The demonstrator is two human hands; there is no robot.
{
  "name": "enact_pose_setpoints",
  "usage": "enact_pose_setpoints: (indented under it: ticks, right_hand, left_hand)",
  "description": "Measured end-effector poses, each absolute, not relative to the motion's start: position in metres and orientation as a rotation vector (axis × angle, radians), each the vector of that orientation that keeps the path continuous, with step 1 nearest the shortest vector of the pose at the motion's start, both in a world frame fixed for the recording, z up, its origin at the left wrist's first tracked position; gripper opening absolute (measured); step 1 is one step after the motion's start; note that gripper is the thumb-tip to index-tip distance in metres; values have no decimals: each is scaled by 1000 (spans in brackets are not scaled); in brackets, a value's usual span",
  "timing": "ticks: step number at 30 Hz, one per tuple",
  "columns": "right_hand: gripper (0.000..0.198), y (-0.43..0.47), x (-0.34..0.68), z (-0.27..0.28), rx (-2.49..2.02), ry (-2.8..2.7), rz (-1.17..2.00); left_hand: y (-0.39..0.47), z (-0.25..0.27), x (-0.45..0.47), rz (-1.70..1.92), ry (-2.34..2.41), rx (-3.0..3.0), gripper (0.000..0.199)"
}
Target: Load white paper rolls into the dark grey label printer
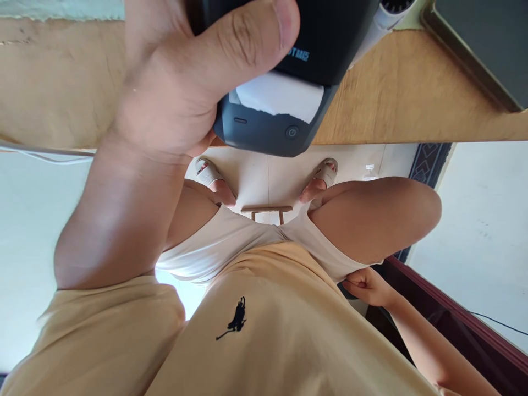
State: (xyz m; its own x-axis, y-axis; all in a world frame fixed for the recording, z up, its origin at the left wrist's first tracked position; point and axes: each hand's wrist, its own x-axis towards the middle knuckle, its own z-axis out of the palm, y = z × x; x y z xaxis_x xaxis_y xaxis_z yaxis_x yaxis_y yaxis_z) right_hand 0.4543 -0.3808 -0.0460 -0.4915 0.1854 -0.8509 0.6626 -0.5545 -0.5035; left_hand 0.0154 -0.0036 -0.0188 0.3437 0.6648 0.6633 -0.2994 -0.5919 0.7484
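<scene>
My left hand [177, 82] is closed around a dark portable label printer [264, 135] at the top of the view, with the thumb pressed across its upper face. A strip of white paper [280, 96] with a ragged edge shows at the printer's slot. Below it are a power button and a small slit on the casing. The printer's far end is cut off by the frame. Low on the right, my right hand [365, 286] rests by the hem of the white shorts [325, 242]. Its fingers are curled, and whatever they may hold is hidden.
A wooden table edge [371, 104] runs across the top. On it lie a dark flat object [487, 49] at right and a white cylindrical item [377, 30] beside the printer. A white cable [53, 157] hangs at left. Below stand a stool [266, 209] and a clear bottle [370, 172].
</scene>
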Motion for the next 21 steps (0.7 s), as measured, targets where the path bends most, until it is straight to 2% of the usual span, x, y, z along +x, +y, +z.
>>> enact_pose_setpoints:
  ticks: [5,21]
  right_hand:
    - [62,-388,451,-48,1424,1301,-2136]
    - [60,-397,441,-51,1809,1588,-1991]
  left_hand:
    - [-19,-32,11,1422,378,1790,111]
    - [-28,-42,8,1415,466,1928,111]
